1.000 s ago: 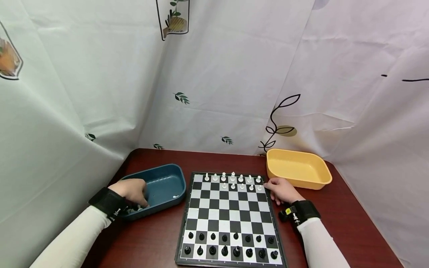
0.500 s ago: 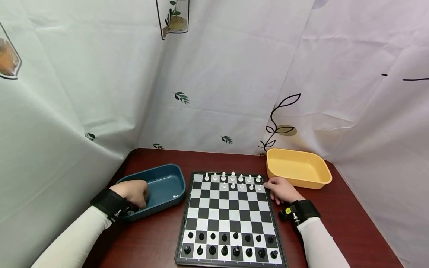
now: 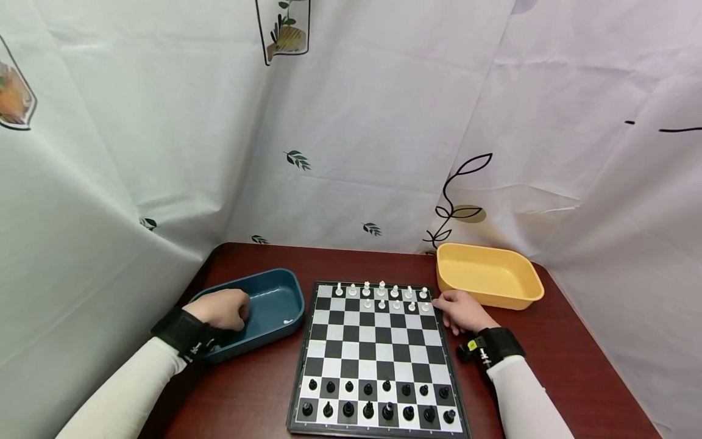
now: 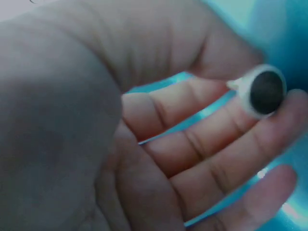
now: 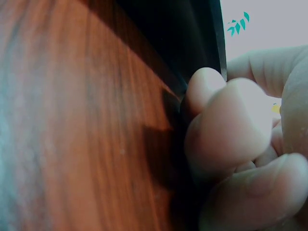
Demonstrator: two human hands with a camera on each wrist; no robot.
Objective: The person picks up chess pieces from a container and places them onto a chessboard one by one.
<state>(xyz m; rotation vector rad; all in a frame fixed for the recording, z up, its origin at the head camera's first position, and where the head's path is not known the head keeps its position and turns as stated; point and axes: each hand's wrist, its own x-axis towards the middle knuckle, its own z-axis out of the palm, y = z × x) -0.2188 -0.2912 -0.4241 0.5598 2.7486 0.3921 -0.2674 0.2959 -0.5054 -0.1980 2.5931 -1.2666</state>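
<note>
Inside the blue tray [image 3: 272, 299] my left hand [image 3: 222, 309] pinches a white chess piece [image 4: 267, 92] between thumb and fingers. The left wrist view shows the piece's round dark base facing the camera; its kind is unclear. My right hand [image 3: 463, 311] grips the far right edge of the chessboard [image 3: 366, 334], thumb at the rim and fingers curled against the side. White pieces stand in two rows at the board's far end, the front row with an unfilled stretch at left. Black pieces [image 3: 368, 410] stand in two rows at the near end.
A yellow tray [image 3: 488, 277] stands at the back right, just behind my right hand. A small white piece [image 3: 287, 321] lies in the blue tray. The dark red table [image 3: 241, 396] is bounded by a white printed cloth [image 3: 351, 152] behind and at the sides.
My left hand has shifted slightly right and up within the blue tray, from where loose pieces showed by its fingers. My right hand stays at the board's edge.
</note>
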